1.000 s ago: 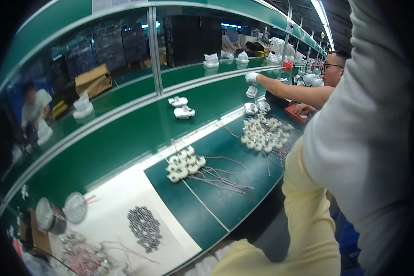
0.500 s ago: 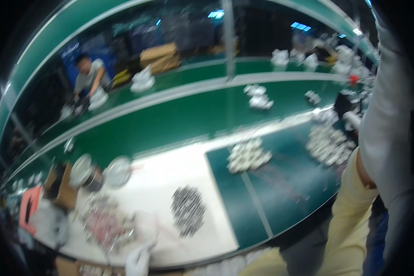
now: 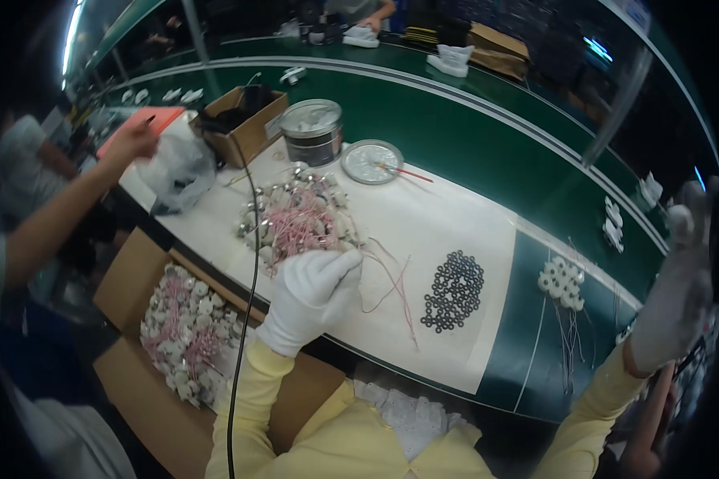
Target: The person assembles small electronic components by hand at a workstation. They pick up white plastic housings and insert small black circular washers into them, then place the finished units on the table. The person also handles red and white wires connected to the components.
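Observation:
My left hand, in a white glove, is at the near edge of a pile of small white and metal parts with pink wires. Its fingers are pinched together, and what they hold is hidden. Loose pink wires trail over the white table surface beside the fingertips. At the far right rim my right hand, also gloved, is raised with its fingers stretched out and holds nothing that I can see. Below it, a small group of round white parts with long wires lies on the green mat.
Black rings lie spread on the white surface. Behind the pile stand a tin and its lid with a red stick. A cardboard box of wired parts stands below left. Another person's arm reaches in. A black cable hangs across.
The view has swung to the left and sharpened. My left hand has come up from the table's near edge to the wired parts. My right arm now shows lower at the right rim.

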`<state>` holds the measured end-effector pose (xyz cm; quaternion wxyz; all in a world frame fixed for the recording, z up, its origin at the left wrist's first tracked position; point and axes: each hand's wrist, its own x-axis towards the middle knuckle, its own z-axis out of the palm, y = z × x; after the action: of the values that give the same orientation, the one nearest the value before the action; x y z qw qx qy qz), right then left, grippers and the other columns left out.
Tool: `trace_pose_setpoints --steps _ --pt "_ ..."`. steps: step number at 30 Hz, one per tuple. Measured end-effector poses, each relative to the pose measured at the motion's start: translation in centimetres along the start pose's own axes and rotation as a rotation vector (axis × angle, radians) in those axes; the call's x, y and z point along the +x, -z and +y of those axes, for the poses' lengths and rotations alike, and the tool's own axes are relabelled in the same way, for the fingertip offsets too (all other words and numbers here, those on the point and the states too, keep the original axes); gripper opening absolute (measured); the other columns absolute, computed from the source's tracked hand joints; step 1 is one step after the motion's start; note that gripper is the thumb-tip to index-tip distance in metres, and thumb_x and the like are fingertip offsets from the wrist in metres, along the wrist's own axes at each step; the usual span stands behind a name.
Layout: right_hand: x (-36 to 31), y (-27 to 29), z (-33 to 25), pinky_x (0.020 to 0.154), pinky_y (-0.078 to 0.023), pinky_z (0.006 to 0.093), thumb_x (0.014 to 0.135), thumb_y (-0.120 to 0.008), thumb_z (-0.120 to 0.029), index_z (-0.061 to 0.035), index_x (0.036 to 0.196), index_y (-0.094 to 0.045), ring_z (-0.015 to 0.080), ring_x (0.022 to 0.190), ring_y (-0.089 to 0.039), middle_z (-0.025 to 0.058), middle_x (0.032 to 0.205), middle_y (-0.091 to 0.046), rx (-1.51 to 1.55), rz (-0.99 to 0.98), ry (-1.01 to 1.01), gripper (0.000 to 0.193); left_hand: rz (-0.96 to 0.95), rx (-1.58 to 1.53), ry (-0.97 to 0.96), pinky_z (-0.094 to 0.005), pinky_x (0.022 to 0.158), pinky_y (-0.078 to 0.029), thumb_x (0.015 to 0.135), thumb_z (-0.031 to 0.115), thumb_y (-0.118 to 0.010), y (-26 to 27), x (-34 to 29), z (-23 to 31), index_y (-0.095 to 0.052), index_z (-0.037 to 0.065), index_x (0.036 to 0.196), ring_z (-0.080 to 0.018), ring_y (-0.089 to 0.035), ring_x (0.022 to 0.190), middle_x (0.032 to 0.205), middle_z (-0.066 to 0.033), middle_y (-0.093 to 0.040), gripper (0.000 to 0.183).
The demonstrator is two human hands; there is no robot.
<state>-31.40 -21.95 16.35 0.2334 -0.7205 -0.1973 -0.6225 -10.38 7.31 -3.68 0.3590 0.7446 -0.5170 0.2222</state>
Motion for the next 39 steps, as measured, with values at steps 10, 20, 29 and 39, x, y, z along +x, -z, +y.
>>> trace_pose_setpoints --steps 10,20,29,39 --pt "-13.7 -22.0 8.3 0.088 -0.056 0.0367 0.095 -0.069 -0.026 -0.0084 0.129 -0.070 0.0304 0.098 -0.073 0.0188 0.113 -0.074 -0.112 -1.059 -0.657 0.038 -0.025 0.268 0.035 -0.0443 0.091 -0.048 0.080 0.023 -0.075 -3.1 -1.9 -2.3 -0.071 0.013 0.116 -0.0316 -0.062 0.114 0.111 -0.0050 -0.067 0.037" --pt "-17.5 -25.2 10.9 0.087 -0.055 0.0419 0.085 -0.073 -0.028 -0.0079 0.125 -0.068 0.0364 0.097 -0.069 0.0176 0.106 -0.072 0.014 -1.216 -0.501 0.045 0.007 0.220 0.067 -0.0447 0.092 -0.050 0.078 0.021 -0.077 -2.7 -2.1 -2.3 -0.072 0.014 0.115 -0.0309 -0.062 0.114 0.110 -0.0039 -0.067 0.038" --pt "-16.6 -23.9 10.5 0.083 -0.051 0.0258 0.083 -0.077 -0.005 0.0035 0.139 -0.057 0.0122 0.090 -0.062 0.0020 0.097 -0.065 0.231 -0.858 -1.015 0.060 -0.013 0.182 0.068 -0.0451 0.095 -0.047 0.079 0.021 -0.077 -3.0 -2.3 -2.7 -0.072 0.015 0.115 -0.0308 -0.060 0.118 0.112 -0.0032 -0.067 0.037" --pt "-12.0 -21.5 10.9 0.075 -0.051 0.0211 0.092 -0.075 -0.004 -0.0014 0.153 -0.045 0.0076 0.089 -0.062 0.0086 0.126 -0.065 0.848 -0.370 -1.190 0.068 -0.033 0.199 0.066 -0.0462 0.095 -0.045 0.081 0.021 -0.076 -3.1 -2.4 -2.7 -0.071 0.016 0.116 -0.0327 -0.059 0.120 0.113 -0.0033 -0.067 0.036"
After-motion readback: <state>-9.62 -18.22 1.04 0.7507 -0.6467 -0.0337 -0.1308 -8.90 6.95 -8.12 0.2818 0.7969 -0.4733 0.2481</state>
